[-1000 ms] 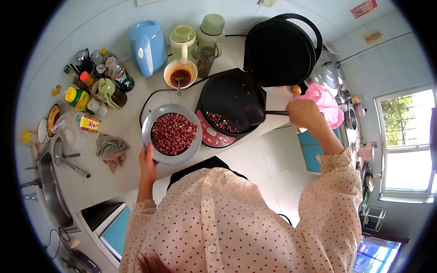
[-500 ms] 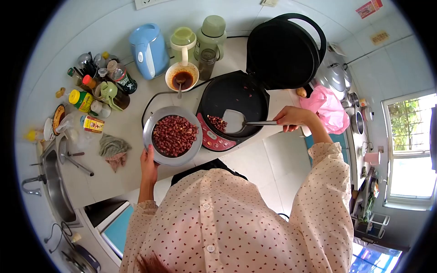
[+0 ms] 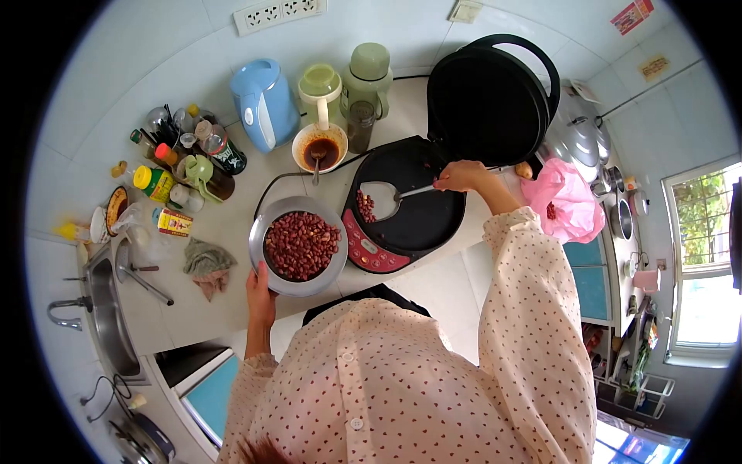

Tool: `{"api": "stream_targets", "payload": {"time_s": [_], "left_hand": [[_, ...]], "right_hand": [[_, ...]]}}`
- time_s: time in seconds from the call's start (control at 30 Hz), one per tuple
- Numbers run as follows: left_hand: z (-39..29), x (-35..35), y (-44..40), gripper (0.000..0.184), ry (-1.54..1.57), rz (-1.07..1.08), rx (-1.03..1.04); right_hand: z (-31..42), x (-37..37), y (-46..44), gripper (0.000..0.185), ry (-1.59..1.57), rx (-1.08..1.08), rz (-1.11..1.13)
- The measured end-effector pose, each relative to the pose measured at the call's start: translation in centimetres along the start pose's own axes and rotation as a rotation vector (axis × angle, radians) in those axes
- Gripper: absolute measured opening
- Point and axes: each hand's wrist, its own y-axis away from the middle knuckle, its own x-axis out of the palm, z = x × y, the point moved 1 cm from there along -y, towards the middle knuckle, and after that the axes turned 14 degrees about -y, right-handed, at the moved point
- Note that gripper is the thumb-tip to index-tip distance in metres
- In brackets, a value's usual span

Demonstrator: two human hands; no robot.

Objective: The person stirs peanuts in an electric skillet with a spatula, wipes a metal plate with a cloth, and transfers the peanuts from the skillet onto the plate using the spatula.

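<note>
My left hand (image 3: 261, 294) grips the near rim of a round metal plate (image 3: 332, 271) heaped with red-skinned peanuts (image 3: 300, 243). The plate is beside the left edge of an electric griddle (image 3: 433, 220) with a red control panel. My right hand (image 3: 461, 176) is closed around the handle of a spatula (image 3: 379, 199), whose flat blade lies inside the griddle pan. A small cluster of peanuts (image 3: 365, 206) sits at the pan's left side, against the blade. The griddle's black lid (image 3: 487, 104) is raised at the back.
Behind the plate stands a bowl (image 3: 340, 143) of brown sauce with a spoon. A blue kettle (image 3: 264, 104), green flask (image 3: 366, 77) and several condiment bottles (image 3: 158, 184) line the wall. A pink plastic bag (image 3: 563, 199) is at right, a cloth (image 3: 209, 263) and sink (image 3: 112, 325) at left.
My right hand has moved up and left over the pan, swinging the spatula handle; the blade has shifted slightly toward the back left. The view has tilted a little. My left hand keeps its hold.
</note>
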Motion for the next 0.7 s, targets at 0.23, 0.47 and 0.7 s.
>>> {"api": "stream_targets", "payload": {"time_s": [0.23,0.47,0.7], "left_hand": [[-0.5,-0.1,0.0,0.041,0.006,0.000,-0.020],[-1.3,1.2,-0.9,0.040,0.010,0.058,-0.035],[-1.8,5.4,-2.5,0.038,0.006,0.206,-0.018]], "right_hand": [[-3.2,2.6,-1.4,0.042,-0.181,-0.070,-0.087],[-5.9,3.8,2.0,0.046,-0.361,0.036,-0.162],[-2.6,-2.1,9.8,0.048,0.030,-0.041,-0.419]]}}
